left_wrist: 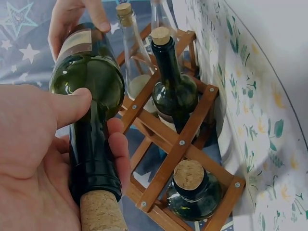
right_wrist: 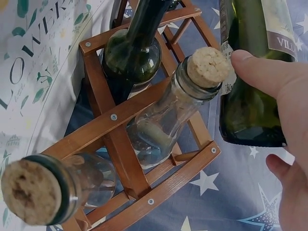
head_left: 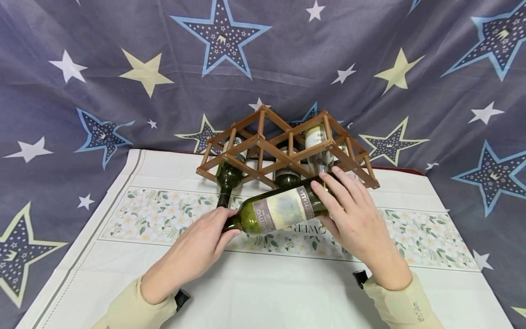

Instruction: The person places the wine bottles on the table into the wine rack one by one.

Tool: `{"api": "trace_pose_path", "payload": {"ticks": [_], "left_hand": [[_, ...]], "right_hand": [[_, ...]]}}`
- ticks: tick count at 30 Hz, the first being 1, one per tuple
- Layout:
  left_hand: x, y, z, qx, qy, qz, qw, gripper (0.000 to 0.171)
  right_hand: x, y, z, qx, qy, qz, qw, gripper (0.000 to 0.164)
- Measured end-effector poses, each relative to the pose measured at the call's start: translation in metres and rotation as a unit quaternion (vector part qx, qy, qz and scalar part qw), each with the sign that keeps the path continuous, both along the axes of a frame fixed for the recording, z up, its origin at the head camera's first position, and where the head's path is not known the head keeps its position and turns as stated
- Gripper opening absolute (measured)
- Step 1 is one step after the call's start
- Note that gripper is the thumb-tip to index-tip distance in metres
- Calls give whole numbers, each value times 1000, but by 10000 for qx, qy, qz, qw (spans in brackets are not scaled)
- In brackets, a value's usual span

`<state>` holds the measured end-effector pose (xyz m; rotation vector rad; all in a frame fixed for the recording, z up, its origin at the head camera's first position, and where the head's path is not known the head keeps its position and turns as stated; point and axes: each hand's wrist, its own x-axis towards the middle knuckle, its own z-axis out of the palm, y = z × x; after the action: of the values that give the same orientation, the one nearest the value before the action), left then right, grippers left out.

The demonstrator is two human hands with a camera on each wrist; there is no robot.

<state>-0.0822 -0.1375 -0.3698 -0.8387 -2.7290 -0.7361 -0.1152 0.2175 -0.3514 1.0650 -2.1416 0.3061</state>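
Observation:
A green wine bottle (head_left: pixel 248 214) with a cream and mauve label lies sideways between my hands, in front of a wooden wine rack (head_left: pixel 260 140). My left hand (head_left: pixel 193 244) grips its neck, thumb over the top and fingers curled beneath; a cork (left_wrist: pixel 101 211) sticks out past the palm. At the base end my right hand (head_left: pixel 359 224) holds the bottle, fingers across the upper side and thumb against the glass in the right wrist view. Behind it, the rack bears a dark green bottle (head_left: pixel 229 176) at left, another green bottle (left_wrist: pixel 175 94) mid-rack, and clear corked bottles (right_wrist: pixel 154 130) at right.
The rack stands near the back edge of a table with a white cloth (head_left: pixel 263 292) and a floral printed band (head_left: pixel 152 214). A grey star-patterned curtain (head_left: pixel 287 55) hangs right behind. Bottle necks jut out from the rack towards me.

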Motion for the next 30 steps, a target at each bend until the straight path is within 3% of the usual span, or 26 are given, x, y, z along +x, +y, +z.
{"api": "trace_pose_path", "payload": {"ticks": [15,25,30], "left_hand": [[8,-6,-2,173,-601,367,9974,38],[12,-14,-1,362,-1093,693,9909,40],[16,-19,0,626,-1317,849,9857,38]], "right_hand": [[0,-1,3,-211,142,20,9997,73],[1,3,7,-491,391,-50,9980,66],[2,6,10,-689,454,-52,9966,71]]}}
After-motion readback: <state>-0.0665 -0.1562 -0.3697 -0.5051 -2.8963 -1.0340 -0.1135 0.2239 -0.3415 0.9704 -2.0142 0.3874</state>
